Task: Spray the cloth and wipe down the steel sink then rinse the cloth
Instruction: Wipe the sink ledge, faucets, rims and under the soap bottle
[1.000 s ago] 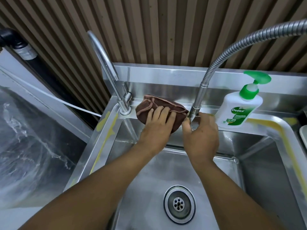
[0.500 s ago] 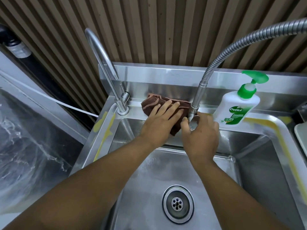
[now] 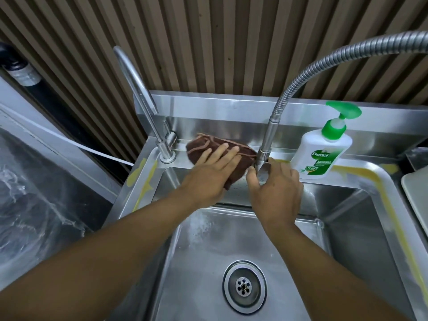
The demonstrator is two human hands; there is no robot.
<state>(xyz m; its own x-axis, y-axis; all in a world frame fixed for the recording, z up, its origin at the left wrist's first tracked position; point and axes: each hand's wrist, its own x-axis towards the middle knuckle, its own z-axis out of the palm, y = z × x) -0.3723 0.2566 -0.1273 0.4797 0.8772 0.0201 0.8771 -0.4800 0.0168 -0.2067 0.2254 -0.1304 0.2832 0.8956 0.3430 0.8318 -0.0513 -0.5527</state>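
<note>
While the left hand [image 3: 208,179] presses the cloth [image 3: 201,147] flat-fingered, the right hand [image 3: 275,193] apparently curls its grip round the tap lever [image 3: 265,169].

The left hand [image 3: 208,179] covers the near half of the cloth [image 3: 203,145]. The right hand [image 3: 275,188] hides part of the lever [image 3: 265,169]. The hose [image 3: 347,52] and a tray [image 3: 416,193] run off the right edge. Small print on the bottle [image 3: 324,154] is unreadable.

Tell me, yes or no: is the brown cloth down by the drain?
No, the left hand presses the brown cloth on the sink's back ledge, far from the drain.
</note>
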